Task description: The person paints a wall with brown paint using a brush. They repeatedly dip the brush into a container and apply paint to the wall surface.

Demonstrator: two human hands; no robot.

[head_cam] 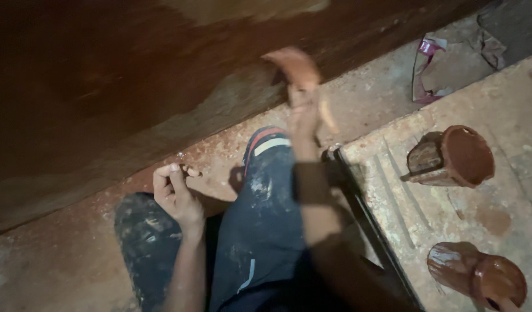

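The rust-brown cloth pad [292,66] sits pressed against the dark wooden panel [133,75], bunched at the top of my right hand [303,112]. The motion blurs it, so I cannot make out a clear long axis; it reads as a rounded lump whose broad face turns toward the wood, up and away from me. My right grip is closed around the pad's lower end, with the forearm running straight up from the bottom of the frame. Just beside that hand a pale strip, perhaps a stick [329,118], slants down to the right; I cannot tell what it is.

My left hand [173,190] rests low above my knee, fingers curled in with the thumb and forefinger pinched on something tiny that I cannot identify. Both legs wear dusty blue trousers [260,214], folded under me on the stained floor [58,266].

To my right lies a pale, ridged slab [508,104] edged by a black bar [364,214]. Two containers lie on it, both tipped on their sides. The farther can [453,156] shows its round mouth, coated inside with reddish-brown stain. The nearer can [479,277] is glossy, coated in the same brown liquid. A crumpled pink and white bag [430,66] lies farther off on the floor.
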